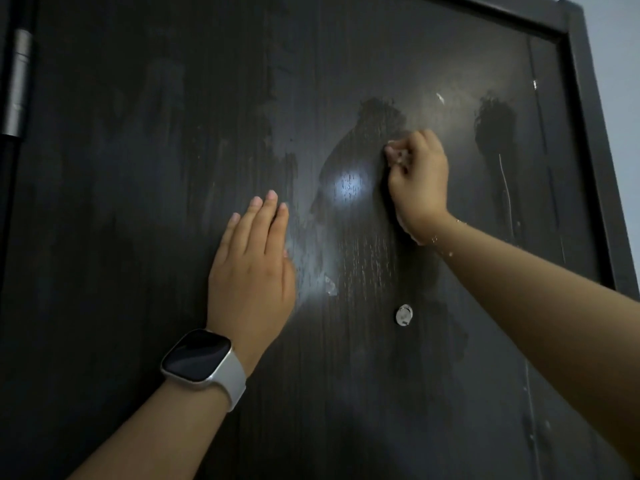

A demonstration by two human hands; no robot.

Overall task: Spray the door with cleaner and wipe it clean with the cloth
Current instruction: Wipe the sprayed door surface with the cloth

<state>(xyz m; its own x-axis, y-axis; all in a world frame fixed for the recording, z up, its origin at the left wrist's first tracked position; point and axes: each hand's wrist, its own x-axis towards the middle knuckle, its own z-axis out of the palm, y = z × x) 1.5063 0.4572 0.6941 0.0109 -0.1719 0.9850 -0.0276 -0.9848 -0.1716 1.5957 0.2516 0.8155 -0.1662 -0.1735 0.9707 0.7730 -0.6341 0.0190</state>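
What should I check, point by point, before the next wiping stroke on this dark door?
1. Right hand grip on the cloth: ok, fist closed, pale cloth peeking out.
2. Left hand bracing: ok, flat on the dark wood-grain door.
3. Door wet with cleaner: ok, drips and smears visible.
4. Door clean: not ok, streaks remain.
5. Small round metal peephole clear of the hands: ok.
6. Spray bottle nearby: cannot tell, not in view.

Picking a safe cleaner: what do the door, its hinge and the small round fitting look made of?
Door: dark wood or wood-look laminate, semi-gloss; fine vertical grain shows in the glare, wet streaks.
Hinge: silvery brushed metal, by its dull sheen.
Round fitting: shiny metal, probably; too small to tell more.
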